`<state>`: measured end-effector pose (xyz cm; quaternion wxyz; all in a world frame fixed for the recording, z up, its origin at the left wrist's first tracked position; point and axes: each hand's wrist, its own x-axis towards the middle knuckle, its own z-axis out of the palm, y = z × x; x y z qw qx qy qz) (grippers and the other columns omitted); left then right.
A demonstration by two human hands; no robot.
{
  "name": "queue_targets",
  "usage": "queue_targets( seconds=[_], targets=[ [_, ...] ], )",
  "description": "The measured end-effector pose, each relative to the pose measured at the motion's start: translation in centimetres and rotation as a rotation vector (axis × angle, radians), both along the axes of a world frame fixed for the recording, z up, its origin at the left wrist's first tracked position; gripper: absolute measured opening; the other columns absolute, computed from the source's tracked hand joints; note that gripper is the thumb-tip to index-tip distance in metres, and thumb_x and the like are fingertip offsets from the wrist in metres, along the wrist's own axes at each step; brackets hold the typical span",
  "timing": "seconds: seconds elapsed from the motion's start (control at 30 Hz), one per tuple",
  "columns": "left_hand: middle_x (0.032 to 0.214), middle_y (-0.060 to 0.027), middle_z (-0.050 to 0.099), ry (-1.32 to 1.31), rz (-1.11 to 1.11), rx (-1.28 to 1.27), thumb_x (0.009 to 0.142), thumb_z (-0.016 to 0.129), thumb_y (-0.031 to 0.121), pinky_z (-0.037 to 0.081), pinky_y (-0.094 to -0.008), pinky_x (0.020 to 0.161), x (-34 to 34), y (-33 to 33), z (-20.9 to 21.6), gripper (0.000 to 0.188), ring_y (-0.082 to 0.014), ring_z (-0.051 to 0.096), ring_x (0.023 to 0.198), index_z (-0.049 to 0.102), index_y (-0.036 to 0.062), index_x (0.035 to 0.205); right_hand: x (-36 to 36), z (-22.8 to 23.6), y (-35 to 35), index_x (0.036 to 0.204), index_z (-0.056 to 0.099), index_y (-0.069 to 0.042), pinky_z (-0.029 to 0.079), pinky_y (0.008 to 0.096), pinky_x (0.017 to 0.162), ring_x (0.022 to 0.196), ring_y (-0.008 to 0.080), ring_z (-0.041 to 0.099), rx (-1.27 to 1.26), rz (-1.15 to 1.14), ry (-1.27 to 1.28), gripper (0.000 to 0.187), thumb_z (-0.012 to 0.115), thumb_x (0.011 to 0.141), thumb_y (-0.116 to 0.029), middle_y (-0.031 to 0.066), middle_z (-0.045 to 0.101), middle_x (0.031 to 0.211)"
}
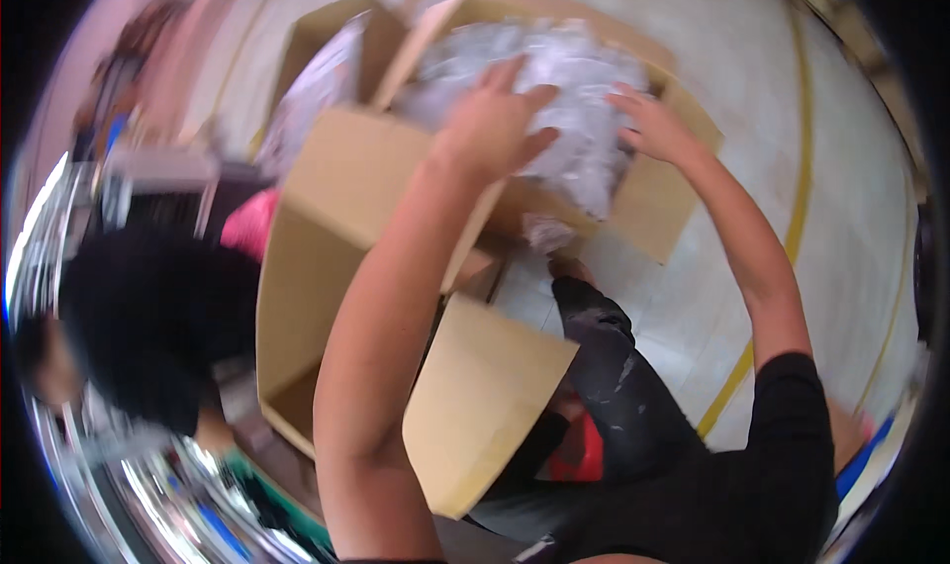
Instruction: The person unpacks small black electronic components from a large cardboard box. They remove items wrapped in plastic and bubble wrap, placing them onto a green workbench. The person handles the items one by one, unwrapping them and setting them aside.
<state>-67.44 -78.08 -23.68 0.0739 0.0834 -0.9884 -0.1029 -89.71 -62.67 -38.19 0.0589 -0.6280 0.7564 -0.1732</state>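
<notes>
In front of me stands an open cardboard box [658,193] filled with crumpled clear plastic bags [579,119]; what the bags hold is too blurred to tell. My left hand [495,119] is over the left part of the bags, its fingers spread. At the right side of the same heap is my right hand [653,124], with its fingers apart too. Neither hand grips anything that I can see, and whether the fingertips touch the plastic I cannot tell. One small bag [546,234] hangs at the box's near side.
A second open carton [307,297] stands close on my left, its flap [485,396] sticking out beneath my left arm. Behind it, another box [381,45] has a plastic bag [322,89] in it. A person in black [163,317] bends at far left. Yellow lines [800,158] cross the floor.
</notes>
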Motion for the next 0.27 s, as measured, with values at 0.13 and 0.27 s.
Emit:
queue_targets(
  seconds=[0.13, 0.27],
  targets=[
    [0.092, -0.0155, 0.054, 0.143, 0.196, 0.397, 0.072, 0.056, 0.015, 0.046, -0.039, 0.071, 14.4, 8.3, 9.6, 0.025, -0.0305, 0.055, 0.082, 0.054, 0.0055, 0.095, 1.4, 3.5, 0.1, 0.124, 0.039, -0.006, 0.038, 0.0372, 0.091, 0.11, 0.0316, 0.045, 0.163, -0.054, 0.101, 0.056, 0.058, 0.073, -0.021, 0.0177, 0.042, 0.125],
    [0.076, -0.0117, 0.055, 0.323, 0.575, 0.588, 0.076, 0.055, 0.012, 0.046, -0.0369, 0.063, 28.9, 24.1, 15.5, 0.014, -0.0274, 0.057, 0.072, 0.055, 0.0032, 0.087, 7.2, 13.6, 4.8, 0.121, 0.042, 0.001, 0.035, 0.0346, 0.093, 0.111, 0.0308, 0.045, -0.001, 0.106, -0.15, 0.041, 0.05, 0.083, -0.013, 0.0174, 0.047, 0.121]
  ],
)
